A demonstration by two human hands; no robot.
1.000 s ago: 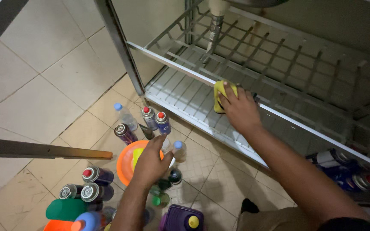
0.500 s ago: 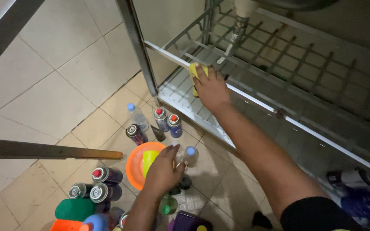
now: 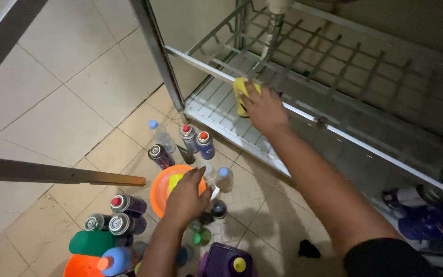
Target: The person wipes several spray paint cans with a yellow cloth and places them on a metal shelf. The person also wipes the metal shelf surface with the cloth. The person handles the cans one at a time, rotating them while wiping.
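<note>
Head view: a person crouches over a tiled floor [image 3: 52, 102] by a metal rack [image 3: 303, 87].
Right hand [image 3: 263, 109]: palm down, fingers spread flat, grip pressing a yellow cloth [image 3: 240, 92] onto the rack's lower wire shelf [image 3: 216, 110].
Cloth place: mostly under the palm, its free part poking out past the fingertips.
Cloth axis: long side runs away from the wrist, across the shelf's front rail.
Left hand [image 3: 186, 197]: fingers curled over the rim of an orange bowl [image 3: 161, 191]; whether the grip is clamped cannot be told.
Around left hand: spray cans [image 3: 197, 139] beyond the fingertips, a clear bottle [image 3: 224, 178] just beside.
</note>
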